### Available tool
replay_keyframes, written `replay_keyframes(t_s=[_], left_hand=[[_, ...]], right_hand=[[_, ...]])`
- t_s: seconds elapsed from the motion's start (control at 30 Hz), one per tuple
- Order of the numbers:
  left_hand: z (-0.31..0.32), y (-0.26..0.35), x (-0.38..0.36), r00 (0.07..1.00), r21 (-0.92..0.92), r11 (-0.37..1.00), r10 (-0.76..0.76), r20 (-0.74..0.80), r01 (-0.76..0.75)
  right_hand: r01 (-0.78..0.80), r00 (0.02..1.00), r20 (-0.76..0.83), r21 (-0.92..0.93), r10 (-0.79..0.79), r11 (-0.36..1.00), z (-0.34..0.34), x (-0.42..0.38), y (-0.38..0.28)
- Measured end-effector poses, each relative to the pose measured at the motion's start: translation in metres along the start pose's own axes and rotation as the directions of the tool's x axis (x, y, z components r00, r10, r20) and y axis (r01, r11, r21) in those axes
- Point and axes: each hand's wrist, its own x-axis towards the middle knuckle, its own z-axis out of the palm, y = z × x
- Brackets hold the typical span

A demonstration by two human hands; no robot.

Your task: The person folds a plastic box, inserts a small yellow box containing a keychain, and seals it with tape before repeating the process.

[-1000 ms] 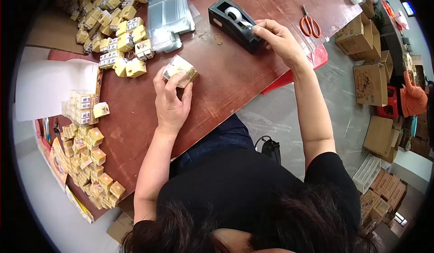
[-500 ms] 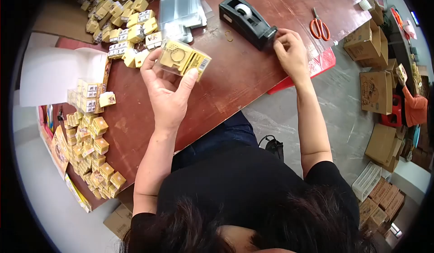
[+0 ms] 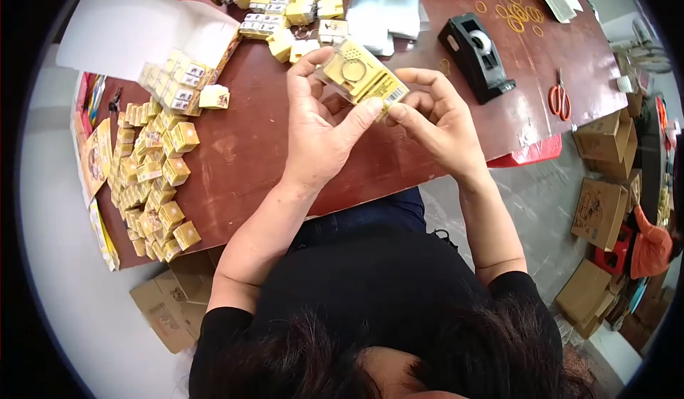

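Note:
A small yellow keychain box in clear plastic wrap [image 3: 363, 77] is held above the table, a metal ring and a barcode showing on its face. My left hand [image 3: 320, 128] grips it from the left, thumb across the lower edge and fingers behind. At the box's right end is my right hand [image 3: 442, 125], thumb and fingers closed on the corner beside the barcode. Any piece of tape between those fingertips is too small to make out. The black tape dispenser [image 3: 476, 60] stands to the right, beyond my right hand.
Clear plastic sleeves [image 3: 385, 7] lie at the back, beside a pile of yellow keychain boxes [image 3: 285, 11]. More yellow boxes [image 3: 153, 185] are heaped at left, near an open white-lidded carton [image 3: 135, 28]. Orange-handled scissors [image 3: 560, 103] and rubber bands [image 3: 524, 14] lie to the right.
My right hand has left the tape dispenser's cutting end and come to the right end of the box. The view has shifted, so table objects sit farther right.

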Motion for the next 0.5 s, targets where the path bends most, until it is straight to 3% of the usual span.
replay_keyframes(t_s=[0.07,0.17,0.23,0.27,0.33,0.37,0.4,0.43,0.47,0.5], left_hand=[[-0.011,0.005,0.002,0.999,-0.074,0.997,0.001,0.033,0.002],[-0.038,0.026,0.003,0.960,-0.472,0.840,-0.193,0.203,0.269],[-0.053,0.029,0.007,0.955,-0.354,0.910,-0.119,0.272,0.214],[-0.060,0.032,0.012,0.961,-0.302,0.941,-0.068,0.270,0.152],[-0.085,0.044,0.033,0.942,0.011,0.989,0.134,0.306,-0.145],[-0.101,0.058,0.044,0.956,0.262,0.945,0.127,0.264,-0.197],[-0.108,0.094,0.050,0.977,0.654,0.726,0.165,0.135,-0.213],[-0.124,0.111,0.068,0.943,0.806,0.535,0.323,0.081,-0.252],[-0.148,0.127,0.090,0.929,0.969,0.222,0.369,0.016,-0.105],[-0.174,0.139,0.111,0.901,0.991,-0.108,0.432,-0.028,0.082]], right_hand=[[-0.046,0.999,-0.010,0.082,0.047,0.996,0.011,0.006,-0.002],[0.034,0.998,0.057,0.086,-0.039,0.996,0.009,0.025,0.014],[0.127,0.978,0.147,0.141,-0.148,0.982,0.016,0.039,0.018],[0.153,0.971,0.175,0.054,-0.161,0.987,0.022,0.044,0.016],[0.208,0.968,0.120,0.120,-0.222,0.971,0.041,0.058,0.006],[0.163,0.983,0.058,0.188,-0.177,0.969,0.043,0.066,0.007],[0.137,0.988,0.057,0.075,-0.141,0.988,0.041,0.073,0.007],[0.138,0.988,0.061,0.077,-0.143,0.987,0.044,0.077,0.007],[0.156,0.987,0.034,0.013,-0.156,0.988,0.047,0.082,0.006],[0.170,0.985,0.008,-0.054,-0.170,0.984,0.049,0.085,0.005]])
